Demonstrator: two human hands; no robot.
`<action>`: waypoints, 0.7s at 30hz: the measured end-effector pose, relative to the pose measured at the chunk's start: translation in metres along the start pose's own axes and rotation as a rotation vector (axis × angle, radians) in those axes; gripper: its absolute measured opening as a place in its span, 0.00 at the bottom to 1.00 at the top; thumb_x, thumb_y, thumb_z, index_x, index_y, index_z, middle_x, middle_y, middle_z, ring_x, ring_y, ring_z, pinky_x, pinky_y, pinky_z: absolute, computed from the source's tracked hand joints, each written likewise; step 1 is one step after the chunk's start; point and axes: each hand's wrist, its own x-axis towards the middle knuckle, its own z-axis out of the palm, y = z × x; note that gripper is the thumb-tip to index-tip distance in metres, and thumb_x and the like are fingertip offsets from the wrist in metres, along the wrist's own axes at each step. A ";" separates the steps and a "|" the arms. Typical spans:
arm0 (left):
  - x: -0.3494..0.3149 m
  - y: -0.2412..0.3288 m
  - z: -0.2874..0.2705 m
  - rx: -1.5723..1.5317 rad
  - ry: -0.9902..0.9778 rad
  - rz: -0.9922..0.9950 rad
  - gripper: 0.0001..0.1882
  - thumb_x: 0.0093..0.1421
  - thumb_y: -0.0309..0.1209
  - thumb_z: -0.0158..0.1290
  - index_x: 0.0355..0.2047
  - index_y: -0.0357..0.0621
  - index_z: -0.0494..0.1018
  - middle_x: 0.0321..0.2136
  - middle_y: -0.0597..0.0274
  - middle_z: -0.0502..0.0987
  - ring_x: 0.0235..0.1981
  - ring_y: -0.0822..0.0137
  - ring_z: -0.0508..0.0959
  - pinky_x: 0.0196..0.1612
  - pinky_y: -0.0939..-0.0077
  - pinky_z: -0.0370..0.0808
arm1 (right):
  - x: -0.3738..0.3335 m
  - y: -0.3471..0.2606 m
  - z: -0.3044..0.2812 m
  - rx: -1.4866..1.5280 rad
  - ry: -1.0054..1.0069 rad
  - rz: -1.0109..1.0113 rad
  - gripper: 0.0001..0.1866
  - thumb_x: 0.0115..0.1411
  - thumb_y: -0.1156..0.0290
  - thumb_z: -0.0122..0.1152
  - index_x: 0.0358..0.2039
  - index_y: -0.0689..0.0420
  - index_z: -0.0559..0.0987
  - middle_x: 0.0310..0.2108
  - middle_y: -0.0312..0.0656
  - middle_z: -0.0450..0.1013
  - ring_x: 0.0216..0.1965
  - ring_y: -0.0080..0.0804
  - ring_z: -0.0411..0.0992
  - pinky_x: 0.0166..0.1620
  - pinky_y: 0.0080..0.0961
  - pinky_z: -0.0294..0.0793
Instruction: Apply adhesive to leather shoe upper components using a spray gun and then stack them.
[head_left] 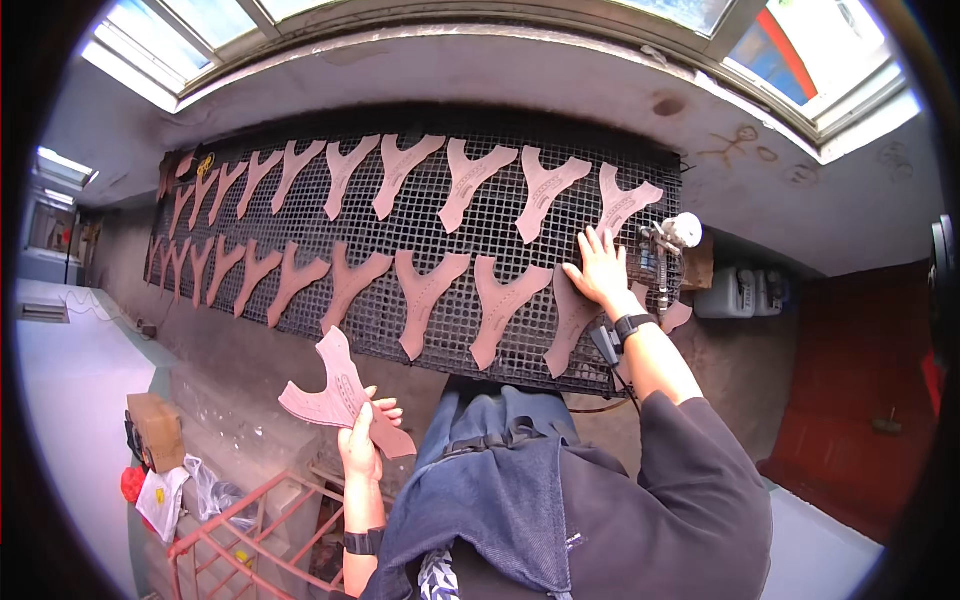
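Low on the left, away from the rack, my left hand (362, 440) grips a Y-shaped pinkish-brown flat piece (345, 385), perhaps leather; whether it is a single one or a small stack I cannot tell. My right hand (603, 268) lies over the rack's right end, its fingers spread. Its fingertips reach the lower end of the last Y-shaped piece (622, 198) in the far row. Beneath my right wrist, another such piece (572, 318) is partly covered. More of these pieces lie in two rows across the black mesh rack (480, 245).
A spray gun (683, 232) with a pale cup stands at the rack's right end. White plastic jugs (738, 292) are on the floor beyond it. A reddish metal frame (240, 535), a cardboard box (155, 432) and plastic bags (205, 490) occupy the lower left. Windows line the far wall.
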 end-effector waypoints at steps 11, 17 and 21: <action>-0.017 -0.006 -0.012 -0.009 0.029 0.017 0.24 0.69 0.36 0.50 0.59 0.32 0.65 0.41 0.45 0.79 0.37 0.60 0.82 0.43 0.66 0.80 | -0.059 -0.058 -0.011 0.125 0.084 -0.087 0.39 0.60 0.49 0.61 0.68 0.52 0.64 0.70 0.50 0.55 0.73 0.53 0.48 0.69 0.62 0.48; -0.034 -0.018 -0.047 -0.050 0.009 0.068 0.24 0.68 0.37 0.51 0.58 0.33 0.66 0.40 0.47 0.80 0.36 0.60 0.82 0.42 0.66 0.80 | -0.092 -0.073 0.003 0.113 -0.017 0.042 0.41 0.59 0.48 0.62 0.69 0.50 0.61 0.72 0.50 0.51 0.73 0.53 0.45 0.68 0.66 0.47; -0.054 -0.028 -0.084 -0.071 -0.014 0.088 0.24 0.69 0.36 0.50 0.59 0.33 0.66 0.40 0.47 0.80 0.36 0.61 0.82 0.42 0.66 0.80 | -0.119 -0.084 0.004 0.200 0.175 0.062 0.40 0.60 0.49 0.62 0.68 0.50 0.62 0.71 0.51 0.53 0.73 0.52 0.47 0.68 0.66 0.49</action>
